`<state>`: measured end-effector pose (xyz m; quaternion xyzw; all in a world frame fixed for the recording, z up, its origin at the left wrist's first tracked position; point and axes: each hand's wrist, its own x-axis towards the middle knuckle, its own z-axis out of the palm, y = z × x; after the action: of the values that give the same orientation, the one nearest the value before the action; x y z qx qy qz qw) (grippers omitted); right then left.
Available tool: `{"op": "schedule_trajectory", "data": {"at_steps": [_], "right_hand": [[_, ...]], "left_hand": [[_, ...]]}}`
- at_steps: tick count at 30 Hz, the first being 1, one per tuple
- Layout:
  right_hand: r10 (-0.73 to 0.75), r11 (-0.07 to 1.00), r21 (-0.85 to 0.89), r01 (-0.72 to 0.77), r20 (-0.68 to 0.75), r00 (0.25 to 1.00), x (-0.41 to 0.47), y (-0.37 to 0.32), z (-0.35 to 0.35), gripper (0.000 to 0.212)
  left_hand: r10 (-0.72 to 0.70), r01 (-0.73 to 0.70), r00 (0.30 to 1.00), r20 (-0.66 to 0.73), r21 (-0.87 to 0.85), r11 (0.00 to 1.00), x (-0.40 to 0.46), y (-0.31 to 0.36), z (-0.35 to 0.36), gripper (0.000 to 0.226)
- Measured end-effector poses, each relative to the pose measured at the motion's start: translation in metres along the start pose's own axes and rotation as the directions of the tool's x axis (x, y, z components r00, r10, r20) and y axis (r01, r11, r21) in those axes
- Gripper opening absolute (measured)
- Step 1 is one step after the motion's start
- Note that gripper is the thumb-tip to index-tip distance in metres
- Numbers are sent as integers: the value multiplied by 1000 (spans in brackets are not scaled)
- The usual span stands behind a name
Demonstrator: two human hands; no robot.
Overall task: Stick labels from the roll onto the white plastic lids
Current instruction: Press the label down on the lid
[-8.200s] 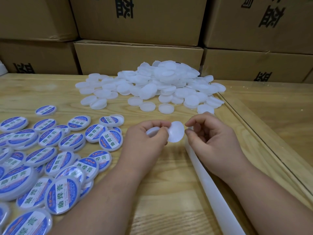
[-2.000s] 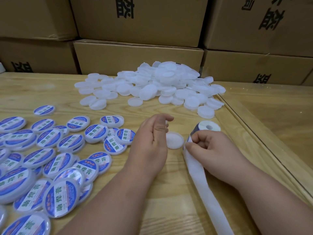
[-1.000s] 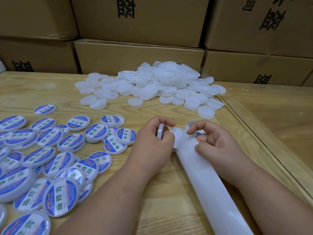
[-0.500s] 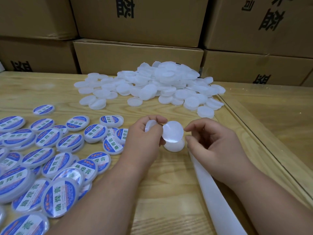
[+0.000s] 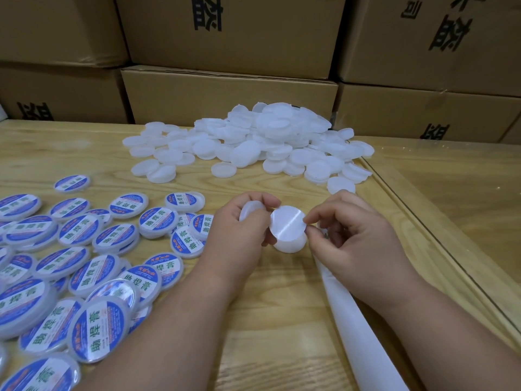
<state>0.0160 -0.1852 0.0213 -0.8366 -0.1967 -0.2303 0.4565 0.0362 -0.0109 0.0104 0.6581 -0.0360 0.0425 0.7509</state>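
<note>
Round label [image 5: 287,223] pinched between both hands.

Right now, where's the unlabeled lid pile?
Head view: lid pile sits at the table's far centre, against the cardboard boxes, beyond both hands and right of the labeled lids.

Labelled lids [image 5: 81,263] left, plain lids [image 5: 253,148] behind (boxes [image 5: 225,91] beyond), backing strip [image 5: 363,342] right.

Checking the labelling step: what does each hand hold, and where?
Right hand pinches a round label by its right edge; left hand grips a lid by its rim.
</note>
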Motion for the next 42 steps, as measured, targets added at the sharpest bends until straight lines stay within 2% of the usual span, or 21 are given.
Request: {"op": "schedule_trajectory", "data": {"at_steps": [3, 5, 7, 9, 11, 13, 14, 15, 18, 23, 26, 29, 33, 42], "right_hand": [[-4, 1000, -18, 4, -14, 1000, -1, 0, -1, 25], [31, 999, 21, -30, -35, 999, -1, -2, -1, 25], [142, 977, 166, -130, -65, 988, -1, -5, 0, 26], [283, 912, 327, -246, -70, 957, 2, -8, -1, 25], [424, 760, 530, -378, 36, 905, 5, -10, -3, 14], [492, 519, 695, -498, 233, 839, 9, -9, -9, 8], [501, 430, 715, -550, 318, 805, 10, -9, -12, 12], [502, 389, 701, -598, 382, 776, 11, -9, -14, 16], [503, 401, 616, -678, 471, 725, 13, -10, -17, 23], [524, 449, 533, -717, 493, 695, 11, -11, -13, 43], [526, 461, 519, -720, 493, 692, 11, -13, -10, 37], [527, 464, 522, -716, 487, 696, 11, -14, -8, 29], [541, 460, 522, -718, 476, 693, 10, -12, -7, 38], [521, 480, 503, -719, 496, 695, 9, -10, -6, 33]], "left_hand": [[32, -32, 999, 22, -19, 999, -1, 1, 0, 23], [60, -55, 997, 53, -94, 994, -2, 2, 0, 24], [76, -62, 994, 74, -183, 981, -3, 3, -2, 30], [66, -39, 994, 90, -274, 961, -4, 3, -1, 31], [25, 14, 994, 109, -342, 939, -4, 4, 3, 27], [-8, 44, 994, 108, -338, 940, -3, 2, 7, 28], [-13, 46, 994, 105, -325, 945, -2, 1, 8, 29], [-15, 48, 994, 104, -317, 947, -1, 1, 9, 29], [-34, 69, 993, 113, -324, 944, 0, 1, 8, 34], [-75, 119, 985, 155, -302, 946, 0, 3, 9, 40], [-76, 139, 972, 221, -285, 948, -1, 5, 9, 32], [-68, 135, 964, 256, -254, 958, 0, 4, 9, 39], [-58, 119, 959, 276, -212, 970, 0, 3, 10, 41], [-51, 108, 959, 280, -192, 975, 0, 1, 10, 37]]}}
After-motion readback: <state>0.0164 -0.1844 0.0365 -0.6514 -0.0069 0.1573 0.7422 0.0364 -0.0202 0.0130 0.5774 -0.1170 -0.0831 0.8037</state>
